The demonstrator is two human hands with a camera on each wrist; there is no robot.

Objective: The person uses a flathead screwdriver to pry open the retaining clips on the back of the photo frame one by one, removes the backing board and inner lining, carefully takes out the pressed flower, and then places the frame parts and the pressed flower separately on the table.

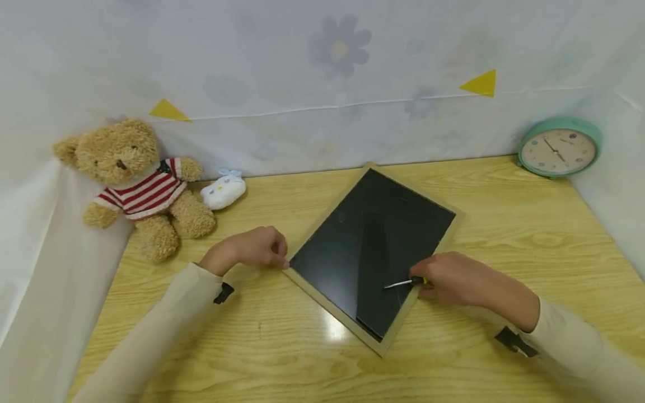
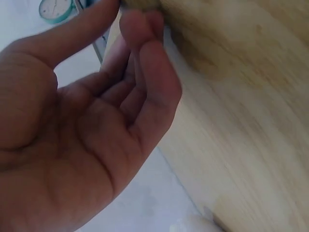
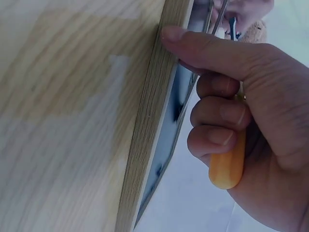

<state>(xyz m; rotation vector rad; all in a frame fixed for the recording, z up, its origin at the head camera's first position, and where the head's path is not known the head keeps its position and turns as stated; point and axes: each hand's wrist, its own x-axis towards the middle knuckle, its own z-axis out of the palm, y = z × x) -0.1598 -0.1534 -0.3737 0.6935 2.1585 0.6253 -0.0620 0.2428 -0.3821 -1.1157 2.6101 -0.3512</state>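
A picture frame [image 1: 327, 303] with a wooden rim lies back side up on the table, turned at a slant. Its black backing [image 1: 330, 252] carries a long stand leg [image 1: 374, 268], which lies along the panel. At the frame's left corner my left hand [image 1: 254, 246] pinches the rim between thumb and fingertips. My right hand [image 1: 456, 280] grips a screwdriver [image 1: 398, 284] at the right edge, its metal shaft reaching over the stand leg. In the right wrist view the screwdriver's yellow handle [image 3: 228, 166] sits inside curled fingers, while the thumb [image 3: 176, 35] rests on the wooden rim.
A teddy bear [image 1: 151, 193] in a striped shirt sits at the back left of the wooden table [image 1: 242, 347], beside a small white plush head [image 1: 224, 191]. A green round clock [image 1: 559, 148] stands at the back right. White patterned cloth [image 1: 282, 61] walls the back and sides.
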